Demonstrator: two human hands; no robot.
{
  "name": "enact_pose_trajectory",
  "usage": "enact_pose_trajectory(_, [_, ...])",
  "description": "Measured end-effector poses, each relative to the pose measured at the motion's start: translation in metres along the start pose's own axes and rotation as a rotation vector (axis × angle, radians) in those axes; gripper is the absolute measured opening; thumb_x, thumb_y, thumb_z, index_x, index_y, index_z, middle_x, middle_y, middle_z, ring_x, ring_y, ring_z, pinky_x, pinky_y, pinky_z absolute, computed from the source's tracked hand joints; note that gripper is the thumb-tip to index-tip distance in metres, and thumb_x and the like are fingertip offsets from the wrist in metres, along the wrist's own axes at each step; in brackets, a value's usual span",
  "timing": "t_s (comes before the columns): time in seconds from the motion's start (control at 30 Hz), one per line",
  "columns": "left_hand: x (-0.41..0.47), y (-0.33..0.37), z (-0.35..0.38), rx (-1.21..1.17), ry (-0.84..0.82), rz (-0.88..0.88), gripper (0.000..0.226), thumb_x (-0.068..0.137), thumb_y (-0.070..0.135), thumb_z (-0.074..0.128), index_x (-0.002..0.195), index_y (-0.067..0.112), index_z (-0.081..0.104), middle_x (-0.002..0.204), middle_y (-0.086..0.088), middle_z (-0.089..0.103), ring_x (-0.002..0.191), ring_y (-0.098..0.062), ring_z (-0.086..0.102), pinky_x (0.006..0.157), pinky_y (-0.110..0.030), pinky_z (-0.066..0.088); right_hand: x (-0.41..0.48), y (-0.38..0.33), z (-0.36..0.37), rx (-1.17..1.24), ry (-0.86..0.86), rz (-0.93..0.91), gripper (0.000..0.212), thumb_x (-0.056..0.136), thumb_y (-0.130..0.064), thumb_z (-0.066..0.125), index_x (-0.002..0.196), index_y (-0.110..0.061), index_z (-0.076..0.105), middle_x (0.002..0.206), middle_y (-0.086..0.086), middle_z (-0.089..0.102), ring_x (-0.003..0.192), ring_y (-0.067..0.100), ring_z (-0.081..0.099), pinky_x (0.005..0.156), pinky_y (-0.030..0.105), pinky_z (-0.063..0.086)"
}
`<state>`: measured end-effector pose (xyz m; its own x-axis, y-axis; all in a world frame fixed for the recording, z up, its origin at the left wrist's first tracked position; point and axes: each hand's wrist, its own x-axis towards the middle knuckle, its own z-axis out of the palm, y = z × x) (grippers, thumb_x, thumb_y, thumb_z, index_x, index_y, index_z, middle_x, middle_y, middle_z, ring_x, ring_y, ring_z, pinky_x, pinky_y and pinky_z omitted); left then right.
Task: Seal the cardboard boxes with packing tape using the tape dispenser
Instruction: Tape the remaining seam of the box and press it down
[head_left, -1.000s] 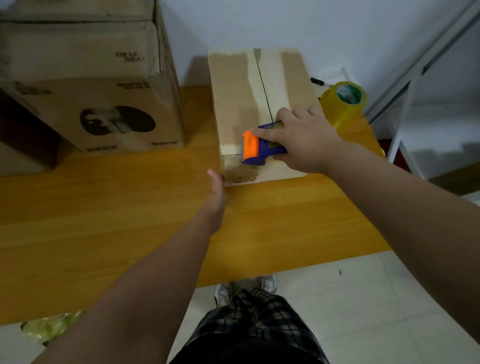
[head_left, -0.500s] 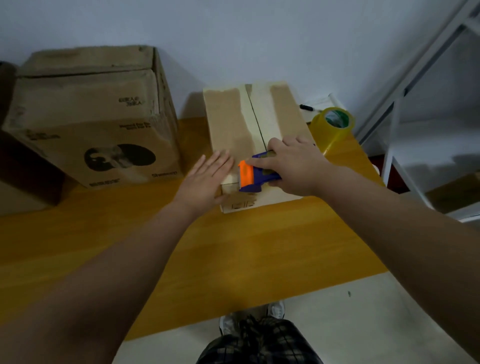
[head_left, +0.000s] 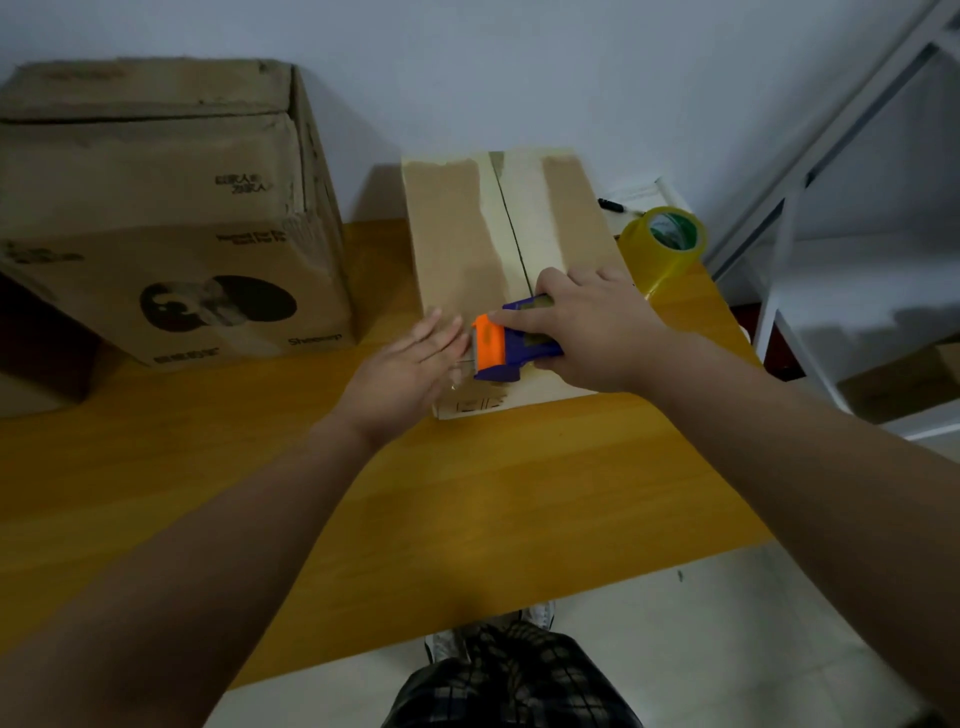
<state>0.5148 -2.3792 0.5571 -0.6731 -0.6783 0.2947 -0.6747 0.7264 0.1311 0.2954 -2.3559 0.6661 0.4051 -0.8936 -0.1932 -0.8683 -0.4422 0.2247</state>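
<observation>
Now note left hand (head_left: 410, 364) up off the table (head_left: 467, 493) edge by the near corner and laid flat on the near-left top of the small cardboard box (head_left: 457, 234), fingers straight and close together, tips just beside the orange nose of the tape dispenser (head_left: 506, 348). Note right hand (head_left: 597, 332) curled round the dispenser's blue body at the near end of the centre seam (head_left: 511, 228); reads as box steadied, ready for a pull away along that seam. Beyond, log spare tape roll (head_left: 665, 244) just right of the box, large cardboard box (head_left: 156, 234) well to the left.
</observation>
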Motion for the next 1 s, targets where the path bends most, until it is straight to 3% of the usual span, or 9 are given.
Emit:
enact_pose_trajectory(0.13, [0.0, -0.003, -0.004, -0.049, -0.033, 0.014, 0.043, 0.087, 0.014, 0.062, 0.129, 0.01, 0.057, 0.136, -0.014, 0.052, 0.131, -0.028, 0.033, 0.094, -0.042, 0.043, -0.001, -0.001, 0.0, -0.001, 0.005, 0.006, 0.062, 0.094, -0.046, 0.048, 0.148, -0.045, 0.016, 0.133, 0.007, 0.04, 0.115, 0.027, 0.043, 0.095, 0.04, 0.032])
enact_pose_trajectory(0.2, [-0.002, -0.004, -0.008, -0.085, -0.066, 0.035, 0.043, 0.09, 0.022, 0.054, 0.131, 0.012, 0.055, 0.141, -0.016, 0.046, 0.133, -0.029, 0.033, 0.097, -0.042, 0.041, -0.003, -0.001, 0.0, -0.002, 0.007, 0.01, 0.063, 0.095, -0.046, 0.048, 0.148, -0.045, 0.016, 0.134, 0.007, 0.04, 0.116, 0.027, 0.043, 0.095, 0.04, 0.032])
enact_pose_trajectory(0.27, [-0.002, -0.003, -0.013, -0.144, -0.174, -0.028, 0.059, 0.092, 0.04, 0.044, 0.145, 0.018, 0.031, 0.154, -0.003, 0.019, 0.14, -0.015, 0.011, 0.11, -0.033, 0.023, -0.003, -0.001, 0.001, -0.005, 0.01, 0.01, 0.063, 0.094, -0.046, 0.048, 0.148, -0.045, 0.015, 0.134, 0.007, 0.04, 0.116, 0.027, 0.043, 0.095, 0.04, 0.032])
enact_pose_trajectory(0.33, [-0.004, -0.003, -0.01, -0.134, -0.245, -0.108, 0.073, 0.093, 0.041, 0.048, 0.149, 0.022, 0.005, 0.151, 0.009, -0.006, 0.137, -0.003, -0.009, 0.114, -0.025, 0.003, -0.002, -0.001, 0.001, -0.008, 0.009, 0.008, 0.063, 0.094, -0.047, 0.048, 0.148, -0.045, 0.015, 0.134, 0.007, 0.04, 0.116, 0.027, 0.043, 0.095, 0.04, 0.032])
enact_pose_trajectory(0.37, [-0.005, -0.002, -0.006, -0.101, -0.227, -0.137, 0.076, 0.093, 0.038, 0.052, 0.149, 0.021, 0.002, 0.151, 0.009, -0.008, 0.138, -0.003, -0.011, 0.115, -0.024, -0.001, -0.001, -0.001, 0.001, -0.009, 0.006, 0.008, 0.063, 0.094, -0.047, 0.048, 0.148, -0.045, 0.015, 0.134, 0.007, 0.04, 0.116, 0.027, 0.043, 0.096, 0.04, 0.032])
enact_pose_trajectory(0.5, [-0.002, 0.003, 0.005, -0.011, -0.126, -0.203, 0.077, 0.086, 0.03, 0.066, 0.149, 0.015, 0.024, 0.157, -0.003, 0.02, 0.145, -0.016, 0.012, 0.114, -0.031, 0.003, -0.001, -0.002, 0.003, -0.022, 0.011, 0.017, 0.064, 0.094, -0.047, 0.048, 0.148, -0.045, 0.014, 0.134, 0.007, 0.039, 0.116, 0.026, 0.043, 0.095, 0.04, 0.032])
enact_pose_trajectory(0.63, [-0.002, 0.01, 0.01, -0.013, -0.086, -0.265, 0.079, 0.079, 0.029, 0.073, 0.146, 0.014, 0.033, 0.152, -0.005, 0.032, 0.143, -0.021, 0.023, 0.114, -0.036, 0.013, 0.0, -0.002, 0.003, -0.02, 0.005, 0.02, 0.065, 0.094, -0.047, 0.049, 0.148, -0.045, 0.013, 0.134, 0.007, 0.039, 0.117, 0.026, 0.043, 0.095, 0.041, 0.033])
enact_pose_trajectory(0.83, [0.007, 0.019, -0.004, -0.119, -0.099, -0.353, 0.057, 0.093, 0.036, 0.054, 0.145, 0.022, 0.035, 0.154, 0.004, 0.029, 0.144, -0.013, 0.018, 0.114, -0.034, 0.019, -0.001, 0.0, -0.001, -0.041, -0.026, -0.025, 0.066, 0.094, -0.048, 0.048, 0.149, -0.044, 0.01, 0.134, 0.008, 0.038, 0.115, 0.027, 0.044, 0.094, 0.041, 0.037])
enact_pose_trajectory(1.0, [0.001, 0.028, -0.012, 0.066, -0.191, -0.294, 0.054, 0.101, 0.023, 0.04, 0.15, 0.019, 0.019, 0.158, 0.001, 0.017, 0.145, -0.016, 0.013, 0.115, -0.033, 0.019, 0.008, 0.008, -0.009, -0.132, -0.128, -0.148, 0.071, 0.094, -0.052, 0.047, 0.15, -0.041, 0.005, 0.133, 0.007, 0.037, 0.102, 0.028, 0.051, 0.076, 0.038, 0.05])
